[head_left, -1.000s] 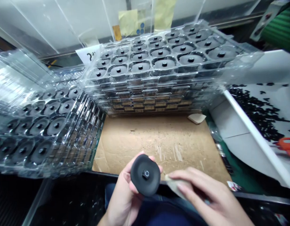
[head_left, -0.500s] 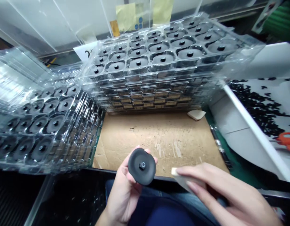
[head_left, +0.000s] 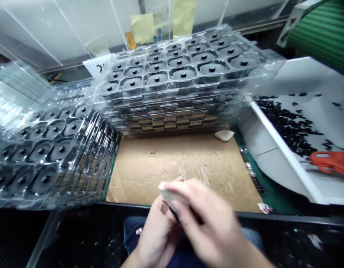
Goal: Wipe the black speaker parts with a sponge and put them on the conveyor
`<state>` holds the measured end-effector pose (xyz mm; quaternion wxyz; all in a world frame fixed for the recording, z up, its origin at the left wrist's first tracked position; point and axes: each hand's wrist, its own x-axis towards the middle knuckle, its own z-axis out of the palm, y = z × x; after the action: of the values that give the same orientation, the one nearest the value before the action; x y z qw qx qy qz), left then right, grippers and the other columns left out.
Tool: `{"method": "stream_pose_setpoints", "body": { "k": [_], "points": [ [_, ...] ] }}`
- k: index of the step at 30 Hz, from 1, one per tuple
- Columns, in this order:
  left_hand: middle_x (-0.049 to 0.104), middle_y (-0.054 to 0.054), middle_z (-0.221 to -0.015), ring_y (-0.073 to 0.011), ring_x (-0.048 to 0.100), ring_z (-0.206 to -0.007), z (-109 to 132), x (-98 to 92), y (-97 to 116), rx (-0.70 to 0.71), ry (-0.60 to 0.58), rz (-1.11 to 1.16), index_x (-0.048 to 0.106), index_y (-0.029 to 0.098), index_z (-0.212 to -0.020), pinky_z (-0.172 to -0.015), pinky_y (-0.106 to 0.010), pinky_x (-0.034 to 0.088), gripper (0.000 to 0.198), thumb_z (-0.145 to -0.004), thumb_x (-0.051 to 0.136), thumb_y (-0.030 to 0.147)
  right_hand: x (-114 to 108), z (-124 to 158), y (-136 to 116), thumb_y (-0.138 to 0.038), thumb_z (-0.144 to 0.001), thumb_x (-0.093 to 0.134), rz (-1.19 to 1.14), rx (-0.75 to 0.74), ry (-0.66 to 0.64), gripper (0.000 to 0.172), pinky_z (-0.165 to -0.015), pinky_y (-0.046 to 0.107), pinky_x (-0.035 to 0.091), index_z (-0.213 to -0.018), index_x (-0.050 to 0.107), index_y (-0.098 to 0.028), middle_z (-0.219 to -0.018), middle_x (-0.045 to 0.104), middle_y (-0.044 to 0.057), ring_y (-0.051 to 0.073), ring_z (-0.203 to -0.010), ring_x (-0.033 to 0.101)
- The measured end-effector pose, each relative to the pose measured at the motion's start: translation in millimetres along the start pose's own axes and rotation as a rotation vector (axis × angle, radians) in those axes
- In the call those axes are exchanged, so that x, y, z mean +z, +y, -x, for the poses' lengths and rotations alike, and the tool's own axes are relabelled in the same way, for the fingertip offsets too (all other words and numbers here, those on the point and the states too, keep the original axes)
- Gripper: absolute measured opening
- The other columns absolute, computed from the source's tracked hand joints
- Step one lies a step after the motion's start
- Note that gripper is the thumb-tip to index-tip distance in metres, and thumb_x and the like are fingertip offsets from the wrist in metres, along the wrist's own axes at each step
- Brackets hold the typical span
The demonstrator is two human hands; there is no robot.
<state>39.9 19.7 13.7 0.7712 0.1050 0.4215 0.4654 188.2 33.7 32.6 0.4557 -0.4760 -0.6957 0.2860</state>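
My left hand [head_left: 160,230] is closed around the black round disc [head_left: 174,215], a shallow dish-like part with a metal-tipped centre stud a moment ago. Only a dark sliver of it shows now. Over it lies my right hand [head_left: 205,216], blurred by motion, pinching a flat pale pad [head_left: 172,195] with a cream edge. The pad seems to lie against the disc, though the contact is hidden by my fingers. Both hands are above the near edge of a cardboard sheet [head_left: 149,163].
Stacked clear plastic trays [head_left: 160,91] of black discs stand behind the cardboard, with another stack [head_left: 77,149] at left. A cream wedge [head_left: 224,135] lies on the cardboard. At right, a white box [head_left: 286,152] holds small black pieces [head_left: 289,126] and an orange-handled tool [head_left: 330,162].
My right hand has moved left with the pale pad, onto the disc in my left hand. The disc is now mostly covered. The view has shifted slightly to the right.
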Motion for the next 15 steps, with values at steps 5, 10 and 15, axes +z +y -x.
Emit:
{"method": "stream_pose_setpoints", "body": {
  "k": [5, 10, 15],
  "points": [
    [0.070, -0.002, -0.101, -0.0171, 0.063, -0.088, 0.2, 3.0, 0.9, -0.012, 0.098, 0.002, 0.068, 0.026, -0.099, -0.074, -0.022, 0.048, 0.044, -0.056, 0.080, 0.026, 9.4, -12.0, -23.0, -0.006, -0.083, 0.045, -0.045, -0.003, -0.318, 0.025, -0.068, 0.020, 0.052, -0.096, 0.062, -0.019, -0.083, 0.065, 0.001, 0.011, -0.073, 0.062],
    [0.070, -0.003, -0.083, -0.0209, 0.062, -0.089, 0.2, 4.7, -1.2, -0.049, -0.011, -0.016, 0.069, 0.021, -0.093, -0.091, -0.033, 0.043, 0.038, -0.058, 0.079, 0.032, 11.9, -9.7, -16.7, -0.009, -0.085, 0.044, -0.045, -0.083, -0.073, 0.027, -0.072, 0.026, 0.052, -0.107, 0.058, -0.015, -0.088, 0.066, 0.005, 0.014, -0.079, 0.062],
    [0.070, -0.002, -0.100, -0.0190, 0.064, -0.088, -1.2, -3.3, 2.1, -0.116, -0.011, 0.045, 0.070, 0.028, -0.092, -0.083, -0.028, 0.047, 0.056, -0.039, 0.087, 0.019, -13.1, 6.1, -10.9, -0.010, -0.083, 0.049, -0.036, 0.015, -0.378, 0.022, -0.063, 0.017, 0.053, -0.097, 0.060, -0.023, -0.080, 0.067, -0.002, 0.010, -0.070, 0.064]
  ]
}}
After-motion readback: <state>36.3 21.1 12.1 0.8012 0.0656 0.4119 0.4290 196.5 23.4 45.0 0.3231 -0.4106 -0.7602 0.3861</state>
